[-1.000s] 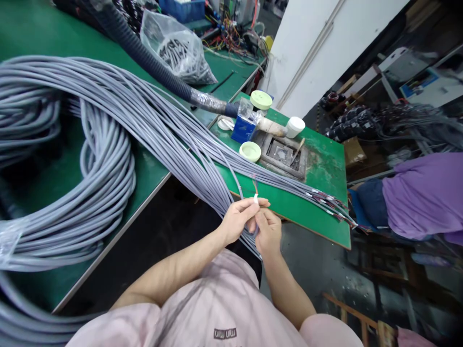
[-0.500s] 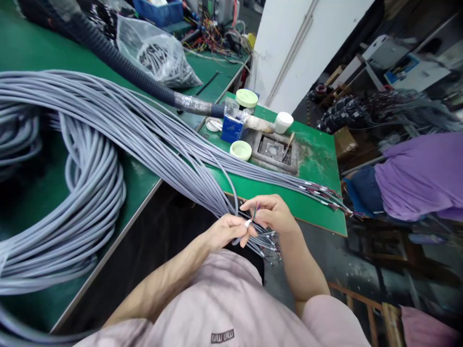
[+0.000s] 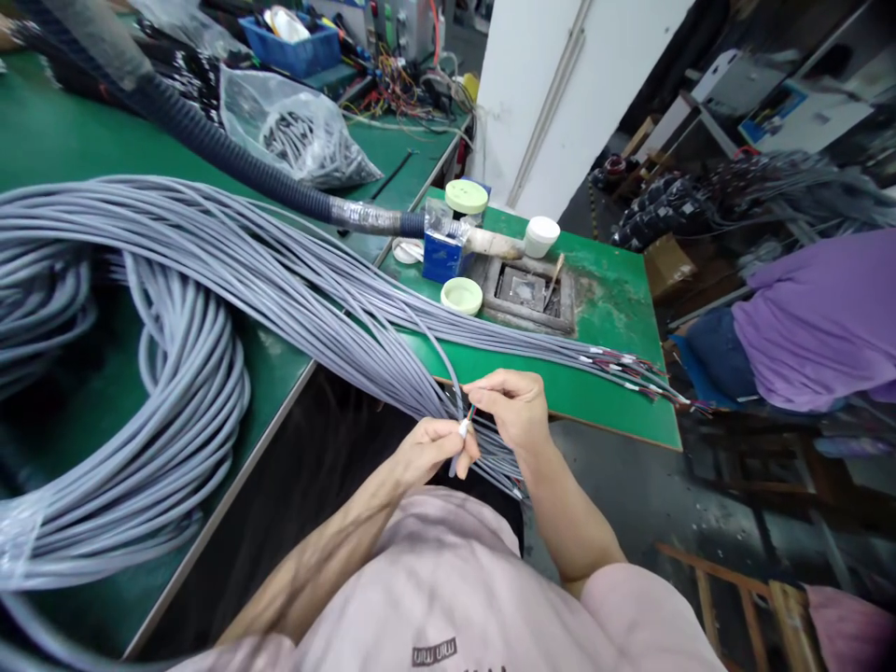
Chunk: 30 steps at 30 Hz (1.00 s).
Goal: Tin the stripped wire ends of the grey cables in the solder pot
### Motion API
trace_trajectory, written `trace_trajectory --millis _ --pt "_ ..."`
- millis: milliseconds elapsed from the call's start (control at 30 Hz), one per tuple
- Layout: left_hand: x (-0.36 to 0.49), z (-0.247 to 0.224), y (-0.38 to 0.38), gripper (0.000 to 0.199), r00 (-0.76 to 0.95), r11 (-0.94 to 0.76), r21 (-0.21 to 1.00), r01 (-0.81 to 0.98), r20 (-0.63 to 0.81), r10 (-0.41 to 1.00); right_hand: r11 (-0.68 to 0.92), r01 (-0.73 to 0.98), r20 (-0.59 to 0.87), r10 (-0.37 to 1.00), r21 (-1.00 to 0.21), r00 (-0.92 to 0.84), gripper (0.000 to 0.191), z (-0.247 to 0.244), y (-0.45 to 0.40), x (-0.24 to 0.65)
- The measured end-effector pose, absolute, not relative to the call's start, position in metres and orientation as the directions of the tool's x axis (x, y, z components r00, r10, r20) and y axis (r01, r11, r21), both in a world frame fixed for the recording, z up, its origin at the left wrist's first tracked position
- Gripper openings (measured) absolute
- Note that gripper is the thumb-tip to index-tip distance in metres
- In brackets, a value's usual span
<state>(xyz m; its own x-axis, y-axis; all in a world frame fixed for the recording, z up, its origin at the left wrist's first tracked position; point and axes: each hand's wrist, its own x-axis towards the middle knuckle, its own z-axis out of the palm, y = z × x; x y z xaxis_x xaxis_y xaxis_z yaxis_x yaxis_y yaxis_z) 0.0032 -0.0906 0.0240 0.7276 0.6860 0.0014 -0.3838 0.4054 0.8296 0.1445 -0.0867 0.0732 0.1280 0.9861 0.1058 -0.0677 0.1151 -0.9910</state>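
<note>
Between thumb and fingers, my left hand (image 3: 435, 450) grips a grey cable (image 3: 446, 359) near its end, by a white sleeve (image 3: 463, 427). Thin coloured wires (image 3: 472, 409) come out of that end, and my right hand (image 3: 514, 401) pinches them. Both hands are close together in front of my body. Behind and below them hangs a bundle of similar grey cables (image 3: 500, 462) with stripped ends. Another bundle (image 3: 532, 345) lies across the green board, its white-marked ends at the right edge. Large coils of grey cable (image 3: 189, 373) rest on the table at left.
A solder pot (image 3: 528, 291) with a stick in it is set in the green board (image 3: 616, 317). Around it stand a pale green lid (image 3: 462, 296), a white cup (image 3: 541, 235) and a ribbed hose (image 3: 280, 173) on a blue box (image 3: 441, 257). At right is a person in purple (image 3: 826, 317).
My right hand has closed from spread fingers to a pinch on the coloured wires. Both hands have shifted slightly left, and the view has moved a little.
</note>
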Motion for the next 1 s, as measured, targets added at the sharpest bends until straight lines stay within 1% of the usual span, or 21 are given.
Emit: trace_trajectory --millis 67,133,200,267,300,333,367,433,500,533,600,667,733,833,900,933,1000 --pt "0.003 0.024 -0.09 0.044 0.695 0.394 0.821 -0.414 0.005 0.719 0.09 -0.148 0.068 0.987 -0.985 0.149 0.013 0.073 -0.082 0.143" --pt "0.002 0.023 -0.09 0.041 0.695 0.378 0.825 -0.42 0.025 0.719 0.089 -0.23 0.048 0.983 -0.969 0.178 0.016 0.076 -0.076 0.148" --pt "0.001 0.019 -0.091 0.04 0.711 0.358 0.846 -0.394 0.035 0.702 0.176 -0.306 0.1 0.963 -0.936 0.25 0.02 0.083 -0.07 0.162" --pt "0.0 0.013 -0.092 0.041 0.711 0.341 0.865 -0.367 0.025 0.703 0.305 -0.322 0.195 0.923 -0.896 0.33 0.021 0.09 -0.068 0.18" --pt "-0.001 0.01 -0.093 0.042 0.697 0.336 0.87 -0.361 0.012 0.717 0.328 -0.293 0.225 0.915 -0.898 0.335 0.02 0.092 -0.069 0.187" --pt "-0.001 0.008 -0.094 0.043 0.678 0.33 0.874 -0.357 0.0 0.735 0.307 -0.245 0.229 0.925 -0.919 0.303 0.019 0.093 -0.071 0.193" --pt "-0.001 0.006 -0.094 0.044 0.662 0.322 0.879 -0.351 -0.01 0.749 0.251 -0.171 0.206 0.948 -0.953 0.244 0.018 0.093 -0.074 0.196" --pt "0.0 0.005 -0.093 0.042 0.644 0.297 0.898 -0.323 -0.021 0.765 0.098 0.031 0.101 0.99 -0.995 0.095 0.015 0.09 -0.084 0.193" --pt "0.002 0.007 -0.093 0.041 0.636 0.273 0.917 -0.292 -0.027 0.771 0.018 0.235 0.02 1.0 -0.972 0.008 0.012 0.086 -0.095 0.182" --pt "0.004 0.009 -0.093 0.04 0.634 0.265 0.923 -0.28 -0.031 0.773 0.016 0.306 0.019 1.0 -0.952 0.008 0.012 0.084 -0.099 0.175" --pt "0.007 0.013 -0.093 0.04 0.625 0.253 0.933 -0.257 -0.039 0.78 0.058 0.377 0.087 0.994 -0.924 0.059 0.01 0.082 -0.103 0.162" --pt "0.009 0.015 -0.095 0.041 0.609 0.238 0.942 -0.235 -0.048 0.791 0.095 0.389 0.154 0.98 -0.916 0.125 0.015 0.081 -0.102 0.155" --pt "0.01 0.015 -0.096 0.04 0.582 0.218 0.949 -0.227 -0.047 0.812 0.107 0.347 0.181 0.966 -0.932 0.187 0.02 0.08 -0.096 0.156" --pt "0.008 0.016 -0.098 0.035 0.565 0.208 0.952 -0.224 -0.047 0.824 0.115 0.187 0.178 0.911 -0.976 0.372 0.021 0.078 -0.086 0.168" --pt "0.007 0.016 -0.098 0.034 0.567 0.231 0.952 -0.202 -0.078 0.82 0.134 0.111 0.171 0.87 -0.985 0.462 0.02 0.077 -0.084 0.178" --pt "0.007 0.017 -0.099 0.034 0.564 0.246 0.951 -0.187 -0.101 0.82 0.13 0.114 0.168 0.874 -0.985 0.456 0.02 0.077 -0.085 0.183" --pt "0.008 0.018 -0.099 0.036 0.55 0.272 0.948 -0.164 -0.141 0.823 0.086 0.195 0.149 0.93 -0.977 0.336 0.019 0.077 -0.09 0.186"
